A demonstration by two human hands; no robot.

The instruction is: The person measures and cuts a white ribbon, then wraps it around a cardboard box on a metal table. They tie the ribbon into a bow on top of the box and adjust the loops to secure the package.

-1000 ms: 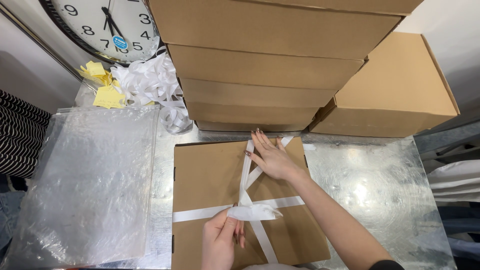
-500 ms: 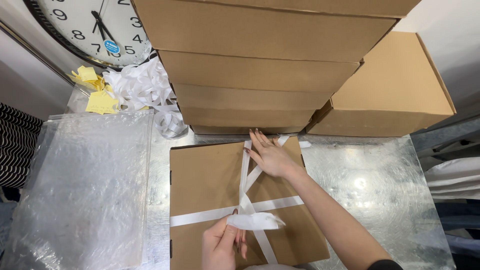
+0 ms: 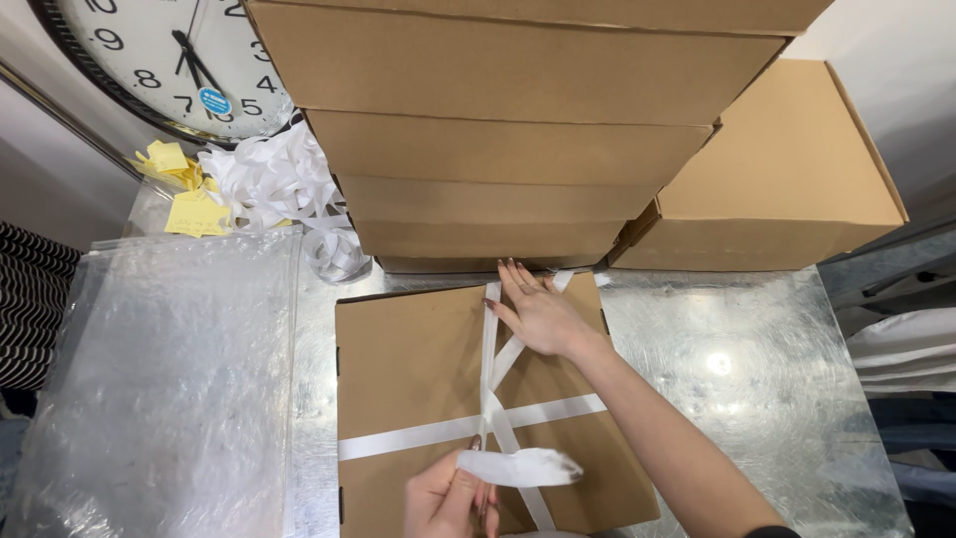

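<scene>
head view, going left to right: a striped black-and-white fabric [image 3: 30, 309] sits at the far left edge, next to a clear crinkled plastic bag [image 3: 159, 389] lying flat on the shiny metal table [image 3: 757, 399]. above it a round white wall clock [image 3: 149, 50] leans at the back, with yellow paper tags [image 3: 189, 194] and a loose heap of white ribbon [image 3: 284, 189] just below it. in the middle lies a flat brown cardboard box [image 3: 418, 369], crossed by white ribbon bands [image 3: 468, 430] that run across and along its lid. the left hand [image 3: 448, 498], at the bottom edge, has its fingers pressed together, pinching a loose white ribbon end [image 3: 523, 466] just above the crossing point. the right hand [image 3: 538, 314] lies with fingers spread flat on the far part of the lid, pressing down on the lengthwise ribbon near the box's back edge. behind it rises a stack of brown cardboard boxes [image 3: 508, 110], and to the right a single brown cardboard box [image 3: 787, 179] stands on the table. white folded material [image 3: 901, 349] shows at the far right.
</scene>
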